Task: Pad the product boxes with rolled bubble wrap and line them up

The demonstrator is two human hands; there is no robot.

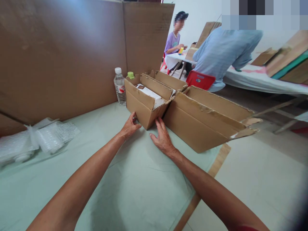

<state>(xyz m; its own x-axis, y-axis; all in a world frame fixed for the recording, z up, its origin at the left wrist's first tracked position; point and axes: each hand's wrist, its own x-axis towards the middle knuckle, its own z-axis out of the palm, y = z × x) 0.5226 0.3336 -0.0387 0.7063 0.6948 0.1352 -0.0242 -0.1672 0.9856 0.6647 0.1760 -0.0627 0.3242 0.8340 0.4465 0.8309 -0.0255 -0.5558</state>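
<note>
Brown cardboard forms the small open box [148, 104] standing on the pale green table cover [134, 179]; it holds a white packet [150, 93] and sits just beside a larger open box [204, 123]. The left hand [130, 126] and right hand [162, 138] lie open, fingers spread against its lower near corner, gripping nothing. The step in hand appears to be positioning this box; a further shift would call for even pressure from both palms.

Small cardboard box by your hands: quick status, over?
Left hand and right hand open, flat against small cardboard box, flaps up, white item inside. Larger box touching its right side. Water bottle behind.
</note>
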